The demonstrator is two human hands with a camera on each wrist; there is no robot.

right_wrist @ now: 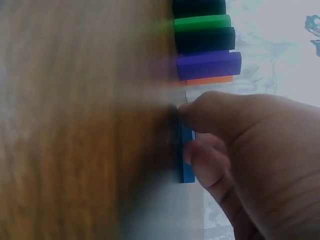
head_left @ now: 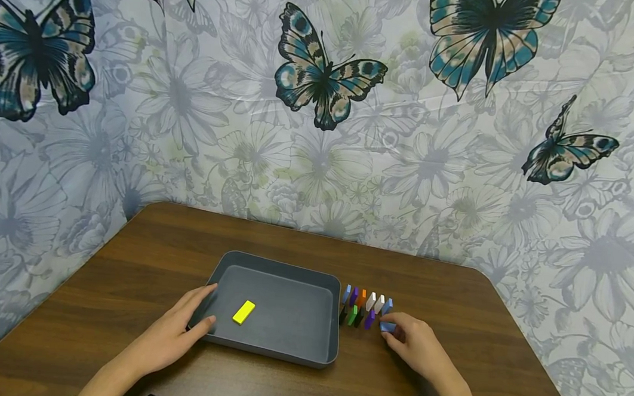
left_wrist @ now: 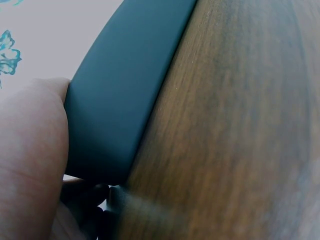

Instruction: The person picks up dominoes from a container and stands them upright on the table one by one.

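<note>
A shallow grey tray (head_left: 282,354) rests on the wooden table, with one yellow block (head_left: 243,312) lying flat inside it. My left hand (head_left: 167,331) holds the tray at its near left corner, thumb over the rim; the left wrist view shows the thumb against the tray's dark outer wall (left_wrist: 117,85). To the right of the tray, my right hand (head_left: 419,347) pinches a blue block (right_wrist: 187,150) that lies flat on the table. Thumb and fingers cover part of this block in both views.
Two rows of upright blocks stand between the tray and my right hand, among them a green block (head_left: 352,315), a purple block (head_left: 370,319), an orange block (head_left: 362,298) and a white block (head_left: 371,301). A butterfly-patterned wall covering (head_left: 323,180) rises behind the table (head_left: 186,233).
</note>
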